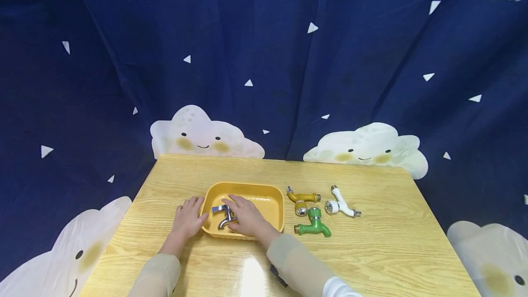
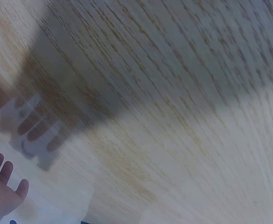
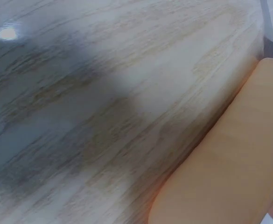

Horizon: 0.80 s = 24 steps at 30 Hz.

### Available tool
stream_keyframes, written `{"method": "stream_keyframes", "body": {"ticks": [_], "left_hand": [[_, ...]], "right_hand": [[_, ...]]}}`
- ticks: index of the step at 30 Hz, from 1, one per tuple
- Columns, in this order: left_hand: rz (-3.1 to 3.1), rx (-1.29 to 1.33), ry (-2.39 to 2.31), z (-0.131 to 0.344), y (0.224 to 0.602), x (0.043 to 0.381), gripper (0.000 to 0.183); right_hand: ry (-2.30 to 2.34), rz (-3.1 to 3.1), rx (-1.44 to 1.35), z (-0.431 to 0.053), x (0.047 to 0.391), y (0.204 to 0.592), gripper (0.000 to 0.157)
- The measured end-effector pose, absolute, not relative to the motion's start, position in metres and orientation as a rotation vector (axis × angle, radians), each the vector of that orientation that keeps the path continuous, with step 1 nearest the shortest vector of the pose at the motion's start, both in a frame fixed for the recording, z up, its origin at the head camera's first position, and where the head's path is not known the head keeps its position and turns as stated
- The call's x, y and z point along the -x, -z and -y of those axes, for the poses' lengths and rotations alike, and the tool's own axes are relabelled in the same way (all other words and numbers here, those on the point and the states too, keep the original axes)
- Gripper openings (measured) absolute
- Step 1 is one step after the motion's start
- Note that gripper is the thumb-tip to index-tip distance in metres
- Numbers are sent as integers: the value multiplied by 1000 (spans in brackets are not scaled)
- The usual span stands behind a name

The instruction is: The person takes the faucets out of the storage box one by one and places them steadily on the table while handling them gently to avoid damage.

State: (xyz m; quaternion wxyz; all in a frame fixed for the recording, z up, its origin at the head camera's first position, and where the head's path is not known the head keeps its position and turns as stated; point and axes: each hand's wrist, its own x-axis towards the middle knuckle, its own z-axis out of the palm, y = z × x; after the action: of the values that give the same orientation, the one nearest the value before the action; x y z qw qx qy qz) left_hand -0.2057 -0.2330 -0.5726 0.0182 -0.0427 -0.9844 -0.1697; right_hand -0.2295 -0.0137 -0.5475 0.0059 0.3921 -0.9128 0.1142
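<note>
A chrome faucet [image 1: 227, 217] lies in a yellow plastic basin [image 1: 270, 189], its lever and spout pointing left. My right hand [image 1: 247, 218] reaches over the basin's near side and holds the faucet at its right end; the palm hides that end. At the basin's left edge, my left hand [image 1: 188, 217] touches the rim, thumb toward the inside. In the left wrist view, the fingers of the left hand [image 2: 3, 189] look loosely extended and spread. From the right wrist, the basin's outer wall [image 3: 225, 154] fills the lower right, and the right hand is almost fully out of sight.
Right of the basin lie a yellow faucet [image 1: 305, 197], a green faucet [image 1: 314, 226] and a white faucet [image 1: 340, 203]. All rest on a wooden table [image 1: 383, 242]. A dark blue curtain [image 1: 231, 35] with clouds hangs behind the table.
</note>
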Motion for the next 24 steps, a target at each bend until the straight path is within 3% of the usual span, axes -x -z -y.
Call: {"method": "stream_keyframes", "body": {"ticks": [24], "left_hand": [[3042, 143, 511, 232, 574, 206, 56]], "right_hand": [[-147, 3058, -1283, 25, 232, 550, 75]]}}
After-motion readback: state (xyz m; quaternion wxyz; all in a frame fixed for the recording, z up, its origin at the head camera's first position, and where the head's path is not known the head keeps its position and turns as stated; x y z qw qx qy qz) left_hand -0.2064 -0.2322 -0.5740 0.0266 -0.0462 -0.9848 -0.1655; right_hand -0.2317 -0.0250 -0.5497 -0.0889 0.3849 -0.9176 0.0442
